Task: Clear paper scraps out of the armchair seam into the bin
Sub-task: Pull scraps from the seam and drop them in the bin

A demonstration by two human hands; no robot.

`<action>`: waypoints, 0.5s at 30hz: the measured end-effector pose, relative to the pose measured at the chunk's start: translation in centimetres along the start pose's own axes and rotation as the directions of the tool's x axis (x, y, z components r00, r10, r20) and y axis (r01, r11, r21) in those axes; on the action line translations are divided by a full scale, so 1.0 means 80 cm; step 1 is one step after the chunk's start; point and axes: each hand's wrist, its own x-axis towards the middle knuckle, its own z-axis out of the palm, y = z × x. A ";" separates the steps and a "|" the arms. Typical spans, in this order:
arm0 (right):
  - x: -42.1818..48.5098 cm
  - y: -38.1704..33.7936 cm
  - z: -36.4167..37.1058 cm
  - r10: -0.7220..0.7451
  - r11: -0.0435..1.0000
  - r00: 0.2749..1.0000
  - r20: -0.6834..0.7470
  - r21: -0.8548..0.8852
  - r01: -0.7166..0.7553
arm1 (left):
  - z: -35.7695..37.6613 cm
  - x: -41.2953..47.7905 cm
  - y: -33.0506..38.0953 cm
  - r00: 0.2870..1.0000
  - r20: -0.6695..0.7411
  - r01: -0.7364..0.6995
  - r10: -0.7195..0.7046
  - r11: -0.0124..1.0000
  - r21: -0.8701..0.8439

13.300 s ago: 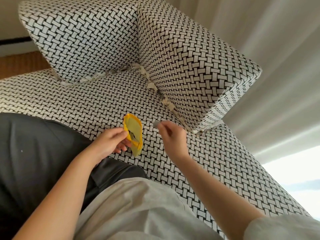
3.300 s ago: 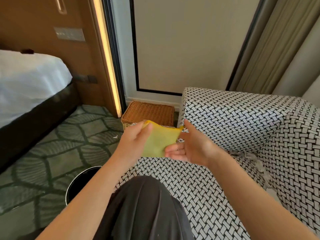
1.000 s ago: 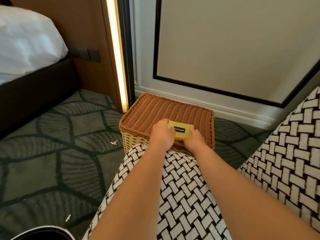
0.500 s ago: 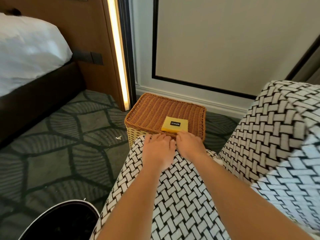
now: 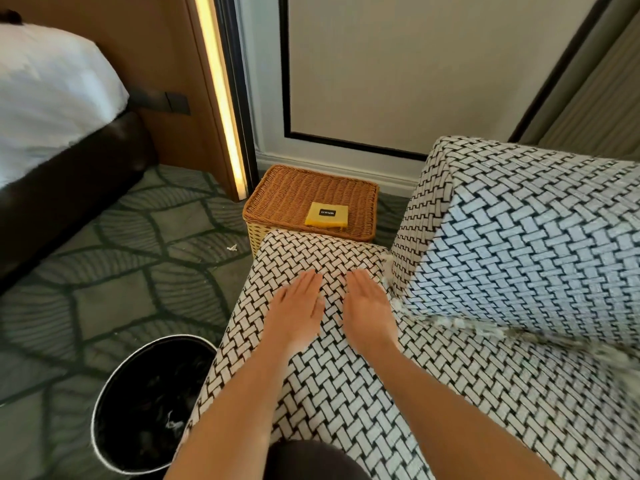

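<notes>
The armchair seat (image 5: pixel 346 393) spreads beneath both your hands. The black bin (image 5: pixel 145 386) stands on the floor, back and left of your left hand (image 5: pixel 298 306). The wicker basket (image 5: pixel 294 199) sits beyond your fingertips, a yellow pouch (image 5: pixel 327 214) on top. Left hand and right hand (image 5: pixel 369 306) lie flat, fingers straight, holding nothing. Paper scraps (image 5: pixel 450 322) line the seam just right of your right hand.

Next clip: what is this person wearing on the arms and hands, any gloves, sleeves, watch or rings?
Nothing shows on them. The left hand and right hand are bare, no gloves or rings visible. Both forearms are bare to the frame's bottom edge: no sleeve, watch or bracelet in view.
</notes>
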 end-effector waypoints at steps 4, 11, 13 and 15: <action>-0.063 0.007 0.000 0.135 0.960 0.964 -0.231 0.272 -0.070 | 0.001 -0.037 0.019 0.997 0.077 0.002 0.006 0.995 -0.103; -0.139 0.053 -0.012 0.321 0.940 0.903 -0.285 0.209 -0.268 | -0.015 -0.070 0.056 0.982 0.189 0.029 0.017 0.971 -0.236; -0.142 0.062 -0.017 0.345 0.922 0.892 -0.294 0.285 -0.262 | -0.020 -0.065 0.071 0.992 0.105 0.093 -0.076 0.983 -0.161; -0.136 0.060 -0.021 0.367 0.907 0.884 -0.290 0.323 -0.271 | -0.024 -0.055 0.085 0.985 0.075 0.166 -0.157 0.976 -0.140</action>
